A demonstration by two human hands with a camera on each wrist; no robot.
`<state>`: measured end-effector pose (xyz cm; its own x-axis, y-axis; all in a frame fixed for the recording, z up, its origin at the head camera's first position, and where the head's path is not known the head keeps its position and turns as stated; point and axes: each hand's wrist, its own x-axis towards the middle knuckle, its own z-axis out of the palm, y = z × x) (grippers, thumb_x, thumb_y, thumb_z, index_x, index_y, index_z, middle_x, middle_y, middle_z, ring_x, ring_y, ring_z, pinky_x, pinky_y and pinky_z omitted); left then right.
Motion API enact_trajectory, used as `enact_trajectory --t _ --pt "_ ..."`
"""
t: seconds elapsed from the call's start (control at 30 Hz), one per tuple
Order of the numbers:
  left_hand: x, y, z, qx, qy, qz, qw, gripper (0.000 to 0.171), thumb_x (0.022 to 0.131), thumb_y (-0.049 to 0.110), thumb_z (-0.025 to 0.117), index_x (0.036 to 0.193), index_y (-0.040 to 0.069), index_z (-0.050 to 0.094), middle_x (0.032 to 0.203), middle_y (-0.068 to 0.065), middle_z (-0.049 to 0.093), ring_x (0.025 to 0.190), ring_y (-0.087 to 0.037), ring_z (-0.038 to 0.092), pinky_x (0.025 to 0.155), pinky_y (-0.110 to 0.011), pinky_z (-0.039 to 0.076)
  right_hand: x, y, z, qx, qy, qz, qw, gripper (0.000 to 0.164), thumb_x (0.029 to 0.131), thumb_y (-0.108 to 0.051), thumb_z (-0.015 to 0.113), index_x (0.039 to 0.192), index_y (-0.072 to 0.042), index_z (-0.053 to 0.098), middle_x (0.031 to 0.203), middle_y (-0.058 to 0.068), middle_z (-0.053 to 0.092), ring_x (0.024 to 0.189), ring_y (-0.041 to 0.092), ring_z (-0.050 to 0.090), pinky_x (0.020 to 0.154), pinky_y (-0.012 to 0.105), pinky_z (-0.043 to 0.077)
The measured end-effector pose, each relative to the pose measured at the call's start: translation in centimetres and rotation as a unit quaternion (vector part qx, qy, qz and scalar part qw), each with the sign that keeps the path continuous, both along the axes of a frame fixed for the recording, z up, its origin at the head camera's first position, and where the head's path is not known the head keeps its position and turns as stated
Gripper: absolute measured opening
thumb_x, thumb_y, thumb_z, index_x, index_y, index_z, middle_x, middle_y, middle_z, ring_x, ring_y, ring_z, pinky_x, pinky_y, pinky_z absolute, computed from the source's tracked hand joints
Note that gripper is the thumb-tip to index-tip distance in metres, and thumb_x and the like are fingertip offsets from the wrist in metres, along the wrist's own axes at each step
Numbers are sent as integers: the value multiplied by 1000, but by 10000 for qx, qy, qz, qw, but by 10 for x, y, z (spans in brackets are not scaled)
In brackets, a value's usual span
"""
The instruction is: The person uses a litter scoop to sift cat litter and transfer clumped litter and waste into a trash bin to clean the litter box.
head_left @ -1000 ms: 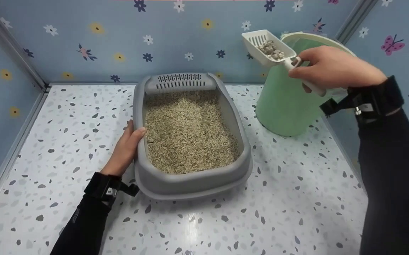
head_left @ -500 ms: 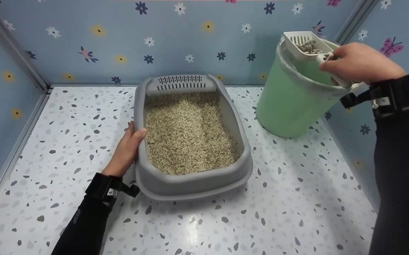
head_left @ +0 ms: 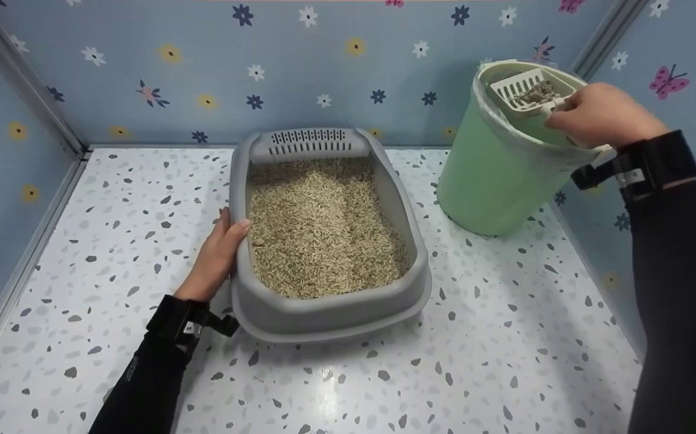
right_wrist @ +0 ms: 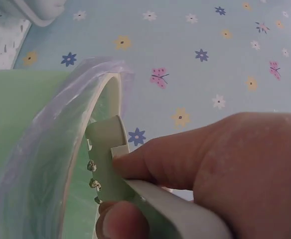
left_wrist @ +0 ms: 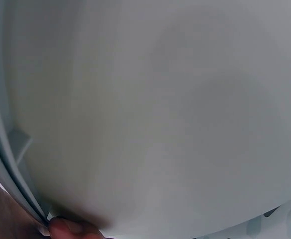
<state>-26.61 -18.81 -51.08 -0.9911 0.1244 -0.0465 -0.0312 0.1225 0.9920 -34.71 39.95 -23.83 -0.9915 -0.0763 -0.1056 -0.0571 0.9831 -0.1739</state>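
Note:
My right hand [head_left: 610,114] grips the handle of a white slotted litter scoop [head_left: 519,89] over the mouth of a green trash bin [head_left: 492,175]. Greyish litter clumps [head_left: 539,91] lie in the scoop, which is tilted into the bin's opening. In the right wrist view a few clumps [right_wrist: 94,184] show at the scoop's edge, beside the bin's rim. My left hand [head_left: 214,256] holds the left rim of a grey litter box [head_left: 329,319], thumb over the edge. Pale pellet litter [head_left: 323,229] fills the box. The left wrist view shows mostly the box's outer wall [left_wrist: 160,109] and a fingertip.
A clear plastic liner [right_wrist: 46,119] is folded over the bin's rim. Flower-patterned wall panels [head_left: 323,72] stand close behind the box and bin, and at both sides. The floor [head_left: 474,361] is white with grey speckles.
My right hand has carried the scoop rightward from beside the bin to over its mouth, then lowered and tilted it into the opening. The left hand stays on the box rim.

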Motion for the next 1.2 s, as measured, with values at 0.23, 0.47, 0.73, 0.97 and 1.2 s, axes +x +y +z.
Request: enact_trajectory --t 0.23,0.47,0.73,0.97,1.2 --pt "1 1 -1 -10 -11 80 10000 94 113 52 52 179 10 0 186 -14 4 168 -25 13 137 -39 11 -1 2 -1 -152 54 -247 9996 41 105 -34 63 76 -6 62 68 2 55 61 21 48 53 35 42" --pt "1 0 0 -40 -18 70 10000 96 113 52 51 178 8 -3 186 -11 -4 169 -20 2 136 -34 4 4 0 -5 83 443 -258 9986 31 102 -21 63 77 -3 57 64 5 49 57 24 44 51 37 38" --pt "2 -1 0 -159 -73 33 9998 98 112 55 51 178 9 -6 185 -10 -7 169 -19 -2 136 -35 1 11 -8 -13 691 1258 -53 9896 34 85 3 57 115 9 70 100 32 71 78 46 59 58 52 42" --pt "-2 -1 -1 -100 -57 -13 9999 97 113 53 50 177 8 -9 185 -12 -9 169 -18 -7 136 -34 -2 14 -15 -13 616 1249 -111 9902 33 86 1 59 116 10 70 100 32 70 81 47 60 59 54 42" --pt "0 0 -1 -75 -57 15 10000 97 113 53 50 177 7 -7 185 -11 -9 169 -18 -7 135 -33 -2 34 -42 -6 118 1787 148 9837 43 89 1 53 127 12 70 109 35 72 84 47 63 61 48 44"
